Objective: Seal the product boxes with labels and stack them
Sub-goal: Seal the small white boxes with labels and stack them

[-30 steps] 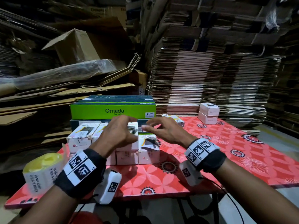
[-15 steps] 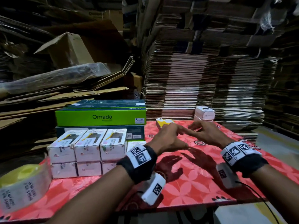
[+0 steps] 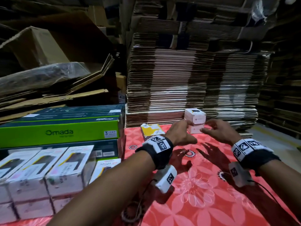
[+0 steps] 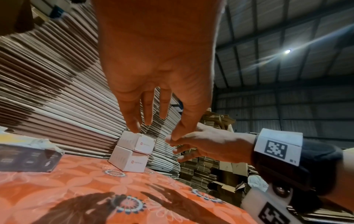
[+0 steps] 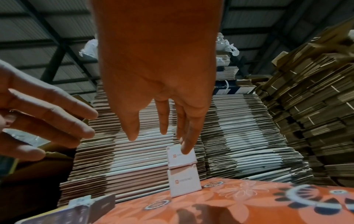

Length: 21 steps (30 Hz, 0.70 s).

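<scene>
Two small white product boxes stand stacked at the far side of the table, the upper box on the lower box. My left hand reaches to the stack's left side, fingers straight and holding nothing. My right hand reaches to its right side, fingers loosely spread and empty. In the left wrist view my left hand hangs just over the upper box, with its thumb tip against the right hand. In the right wrist view my right hand points down at the upper box.
Rows of white product boxes fill the near left of the red floral table. Behind them lie green and dark flat cartons. A torn yellow box lies left of the stack. Tall piles of flattened cardboard rise behind the table.
Both hands have left the rows of boxes at the left and moved right and forward to the two-box stack. The label roll has dropped out of view.
</scene>
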Tool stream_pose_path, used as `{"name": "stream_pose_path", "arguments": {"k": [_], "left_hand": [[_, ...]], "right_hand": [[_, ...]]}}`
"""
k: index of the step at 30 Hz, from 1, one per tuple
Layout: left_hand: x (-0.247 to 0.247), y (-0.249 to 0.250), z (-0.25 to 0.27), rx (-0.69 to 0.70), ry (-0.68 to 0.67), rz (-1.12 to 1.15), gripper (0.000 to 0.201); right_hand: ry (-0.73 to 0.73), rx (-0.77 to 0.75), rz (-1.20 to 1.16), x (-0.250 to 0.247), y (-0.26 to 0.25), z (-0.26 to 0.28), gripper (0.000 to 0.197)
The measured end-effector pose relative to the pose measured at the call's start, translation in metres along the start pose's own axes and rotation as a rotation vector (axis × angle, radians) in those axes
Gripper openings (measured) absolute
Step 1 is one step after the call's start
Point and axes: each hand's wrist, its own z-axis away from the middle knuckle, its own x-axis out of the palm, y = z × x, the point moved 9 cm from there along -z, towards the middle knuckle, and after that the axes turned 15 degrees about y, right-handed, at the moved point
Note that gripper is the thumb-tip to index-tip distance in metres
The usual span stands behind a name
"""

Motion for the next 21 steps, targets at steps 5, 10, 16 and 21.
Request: {"name": "stream_pose_path", "arguments": {"k": [5,10,16,21], "left_hand": [[0.033,-0.020,-0.045,-0.025,-0.014,-0.012,0.083],[0.063,-0.044,-0.088,-0.066,-0.038,-0.012,0.083],[0.085,-0.058,-0.133,-0.081,-0.029,-0.023,0.093],[0.101,-0.062,-0.155,-0.108,-0.098,-0.020,0.105]], "right_hand": [[0.026,0.000,0.012,0.020,0.019,-0.037,0.056],[0.015,-0.011,0.018,0.040,0.031,-0.071,0.060],[-0.021,-0.046,0.059,0.056,0.042,-0.107,0.067],[-0.081,-0.076,0.045,0.069,0.045,-0.120,0.067]]}}
